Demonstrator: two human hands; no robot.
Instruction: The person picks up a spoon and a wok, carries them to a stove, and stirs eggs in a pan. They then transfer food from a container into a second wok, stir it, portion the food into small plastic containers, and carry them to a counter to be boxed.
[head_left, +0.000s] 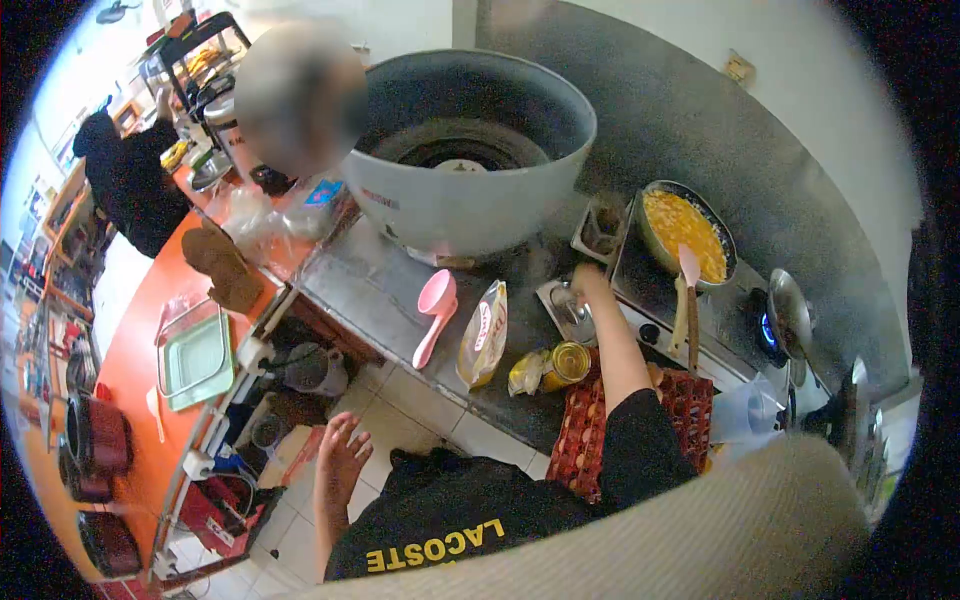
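My right hand (590,284) reaches across the counter to a small metal container (567,312) beside the stove. Its fingers look curled at the container's edge, and what they hold, if anything, is hidden. My left hand (342,456) is raised in front of the counter, holding nothing, with its fingers apart. Near my right arm stand an opened yellow-and-white packet (484,338), a gold tin (568,364) and a crumpled yellow wrapper (529,373). A pink scoop (435,305) lies to their left. Red egg trays (573,440) sit under my right forearm.
A big grey drum-shaped pot (470,205) stands at the back. A pan (652,232) of yellow food holds a pink spatula (689,264). A smaller pan (791,308) is over a blue flame (768,332). At left are an orange counter (135,365) and another person (130,180).
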